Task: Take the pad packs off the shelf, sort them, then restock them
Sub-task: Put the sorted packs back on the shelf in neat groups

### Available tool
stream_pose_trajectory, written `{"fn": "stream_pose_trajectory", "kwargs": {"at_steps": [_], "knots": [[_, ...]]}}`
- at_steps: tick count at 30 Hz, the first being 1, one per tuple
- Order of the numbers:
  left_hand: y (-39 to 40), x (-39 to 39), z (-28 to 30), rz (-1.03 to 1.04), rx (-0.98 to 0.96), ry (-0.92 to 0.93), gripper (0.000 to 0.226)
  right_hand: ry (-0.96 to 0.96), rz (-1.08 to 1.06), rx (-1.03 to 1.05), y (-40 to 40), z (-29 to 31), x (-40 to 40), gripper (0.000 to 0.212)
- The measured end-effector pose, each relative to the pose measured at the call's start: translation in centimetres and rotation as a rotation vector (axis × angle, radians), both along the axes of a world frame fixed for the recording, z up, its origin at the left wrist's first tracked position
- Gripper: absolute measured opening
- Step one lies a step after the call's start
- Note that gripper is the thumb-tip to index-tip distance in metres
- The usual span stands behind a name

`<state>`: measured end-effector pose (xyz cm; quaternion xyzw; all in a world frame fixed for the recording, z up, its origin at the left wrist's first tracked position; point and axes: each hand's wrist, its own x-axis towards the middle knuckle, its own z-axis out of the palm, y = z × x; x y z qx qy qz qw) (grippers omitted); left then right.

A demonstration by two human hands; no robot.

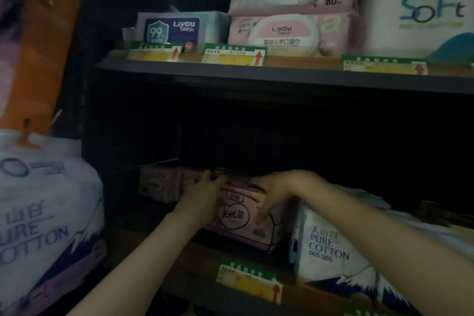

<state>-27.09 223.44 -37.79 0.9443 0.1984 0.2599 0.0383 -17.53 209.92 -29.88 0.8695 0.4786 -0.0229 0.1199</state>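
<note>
**A:** Which step am I on?

**B:** Either lifting off or restocking, I can't tell which. Both hands are on the pink pad pack (241, 215) on the lower shelf (200, 259), towards its left end, set back from the front edge.

**A:** The hands?

**B:** My left hand (205, 187) curls over the pack's top left corner. My right hand (272, 192) drapes over its top right, fingers spread down the printed face.

**A:** How does it lie?

**B:** Upright, face towards me, long axis roughly along the shelf edge. More pink packs (164, 183) sit behind left, the white cotton pack (331, 246) just beside on the right.

**A:** Next?

**B:** I judge 1 firm 2-handed grip, then move it without snagging the white pack.
</note>
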Motion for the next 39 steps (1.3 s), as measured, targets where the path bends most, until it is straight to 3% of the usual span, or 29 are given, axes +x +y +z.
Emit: {"fn": "stream_pose_trajectory", "kwargs": {"at_steps": [5, 9, 11, 15, 21, 26, 32, 35, 39], "knots": [[1.3, -3.1, 0.4, -0.056, -0.08, -0.099, 0.049, -0.167, -0.01, 0.027, 1.8, -1.2, -0.1, 0.087], [3.5, -5.8, 0.1, 0.115, -0.149, -0.077, 0.037, -0.315, -0.16, -0.137, 3.4, -1.2, -0.3, 0.091], [4.7, -7.0, 0.1, 0.175, -0.205, -0.035, 0.031, -0.351, -0.114, -0.122, 5.0, -1.1, -1.8, 0.084], [6.4, -8.4, -1.0, 0.239, -0.208, -0.034, 0.034, -0.082, 0.173, 0.204, 9.5, -1.7, -4.9, 0.051], [7.6, -7.3, -4.0, 0.299, -0.047, -0.145, 0.044, 0.154, 0.165, 0.399, 19.1, -3.8, -4.0, 0.05], [8.3, -6.4, -5.2, 0.329, 0.029, -0.206, 0.052, 0.188, 0.183, 0.495, 21.4, -4.9, -3.7, 0.047], [8.1, -6.5, -5.3, 0.301, 0.002, -0.235, 0.052, -0.03, 0.088, 0.508, 21.7, -3.7, -3.6, 0.045], [8.1, -6.6, -5.3, 0.309, 0.004, -0.238, 0.05, -0.223, 0.097, 0.384, 19.8, -2.5, -3.6, 0.039], [7.8, -6.8, -5.2, 0.295, 0.009, -0.218, 0.053, -0.32, 0.014, 0.219, 18.1, -2.7, -2.9, 0.042]]}}
